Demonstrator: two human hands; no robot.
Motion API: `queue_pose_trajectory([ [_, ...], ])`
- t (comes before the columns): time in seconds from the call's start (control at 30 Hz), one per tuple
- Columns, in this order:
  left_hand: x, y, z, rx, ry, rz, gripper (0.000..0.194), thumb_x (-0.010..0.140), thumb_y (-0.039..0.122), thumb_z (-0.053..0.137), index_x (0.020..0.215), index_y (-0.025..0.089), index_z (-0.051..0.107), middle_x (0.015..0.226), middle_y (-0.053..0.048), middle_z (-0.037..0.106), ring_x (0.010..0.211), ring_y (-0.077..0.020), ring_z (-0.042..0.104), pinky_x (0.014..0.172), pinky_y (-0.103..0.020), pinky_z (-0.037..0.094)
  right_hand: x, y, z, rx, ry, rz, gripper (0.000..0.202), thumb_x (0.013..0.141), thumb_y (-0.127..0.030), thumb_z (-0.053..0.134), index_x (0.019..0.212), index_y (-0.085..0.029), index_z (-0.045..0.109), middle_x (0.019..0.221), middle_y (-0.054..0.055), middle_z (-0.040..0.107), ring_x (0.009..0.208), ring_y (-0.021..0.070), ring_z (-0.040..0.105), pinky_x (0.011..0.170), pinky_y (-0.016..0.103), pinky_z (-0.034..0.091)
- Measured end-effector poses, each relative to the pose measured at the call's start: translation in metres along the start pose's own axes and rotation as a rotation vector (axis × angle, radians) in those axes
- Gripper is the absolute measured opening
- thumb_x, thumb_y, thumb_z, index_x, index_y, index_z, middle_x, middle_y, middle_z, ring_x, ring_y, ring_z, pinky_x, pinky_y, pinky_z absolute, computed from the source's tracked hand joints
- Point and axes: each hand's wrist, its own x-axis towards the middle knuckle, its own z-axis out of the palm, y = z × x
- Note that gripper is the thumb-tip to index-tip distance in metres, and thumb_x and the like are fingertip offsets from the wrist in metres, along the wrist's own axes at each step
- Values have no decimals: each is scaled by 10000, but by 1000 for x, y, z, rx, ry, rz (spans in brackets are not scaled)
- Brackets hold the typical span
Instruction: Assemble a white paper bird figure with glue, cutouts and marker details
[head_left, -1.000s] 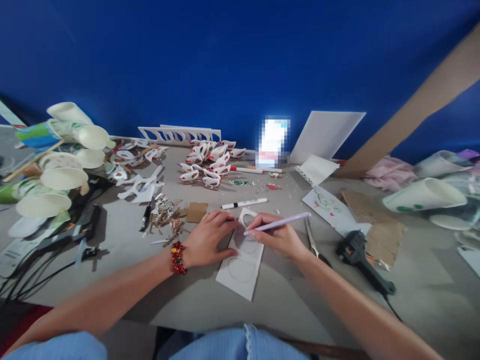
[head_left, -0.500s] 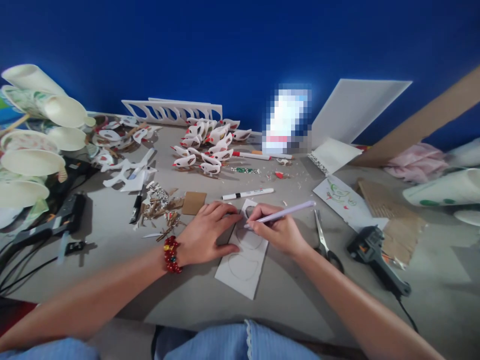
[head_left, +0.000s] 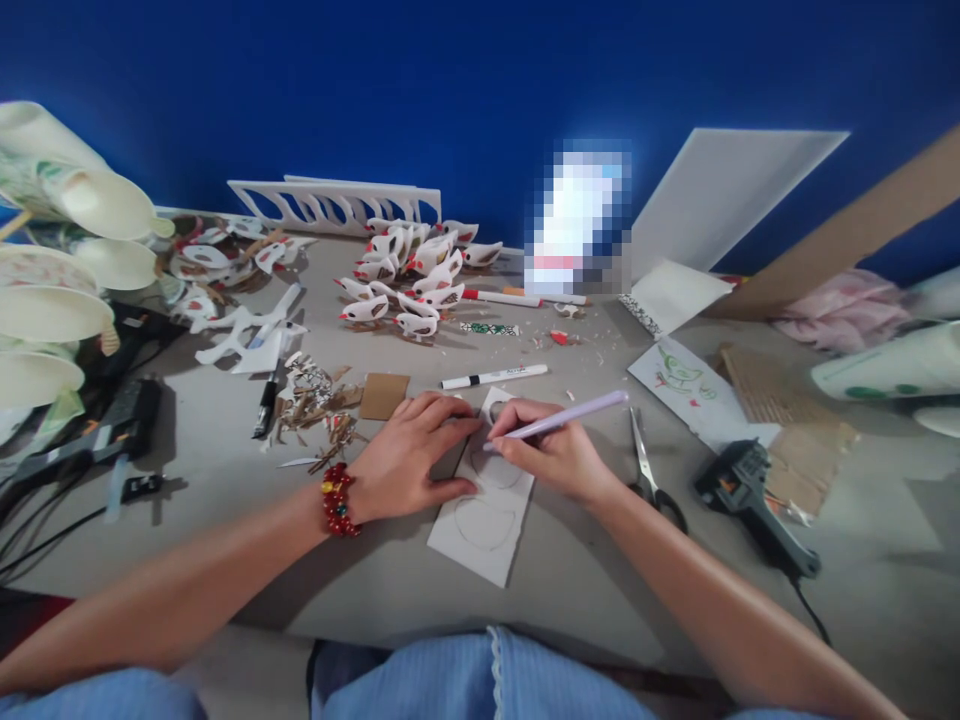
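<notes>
My right hand (head_left: 555,450) is closed around a pale lilac pen (head_left: 574,411), its tip down at a strip of white card (head_left: 480,540). Thin curved outlines are drawn on the card, one rounded shape near its lower end and others partly covered by my right hand. Flat on the card's left edge lies my left hand (head_left: 420,455), fingers stretched and thumb apart, pressing the card to the table. A red bead bracelet circles the left wrist. Just beyond the hands lies a white marker (head_left: 495,377), and a small brown cardboard square (head_left: 385,396) sits by the left fingers.
Several white paper birds (head_left: 420,270) stand at the back. Scissors (head_left: 646,470) and a glue gun (head_left: 754,510) lie to the right, near a bird drawing (head_left: 679,375). Paper scraps (head_left: 315,405) and a black-handled cutter (head_left: 268,405) are on the left. Paper cups (head_left: 105,200) crowd the far left.
The pen tip has shifted slightly left along the outline. My left hand stays on the card. The whole view has tilted a little.
</notes>
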Motion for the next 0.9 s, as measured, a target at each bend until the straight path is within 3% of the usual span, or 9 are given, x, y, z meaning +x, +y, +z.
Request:
queue_pose_trajectory([
  [0.43, 1, -3, 3, 22, 7, 21, 617, 808, 563, 631, 1284, 183, 532, 1287, -130, 540, 1187, -303, 468, 1005, -459, 378, 3, -1, -1, 37, -1, 78, 23, 704, -171, 627, 707, -176, 605, 634, -30, 551, 592, 115, 456, 532, 239, 343],
  [0.9, 1, -1, 2, 30, -7, 14, 604, 796, 523, 660, 1288, 196, 535, 1281, -122, 543, 1179, -309, 472, 998, -463, 392, 4, 2, -2, 35, -4, 52, 24, 708, -149, 615, 707, -173, 612, 648, -31, 578, 615, 112, 484, 560, 232, 369],
])
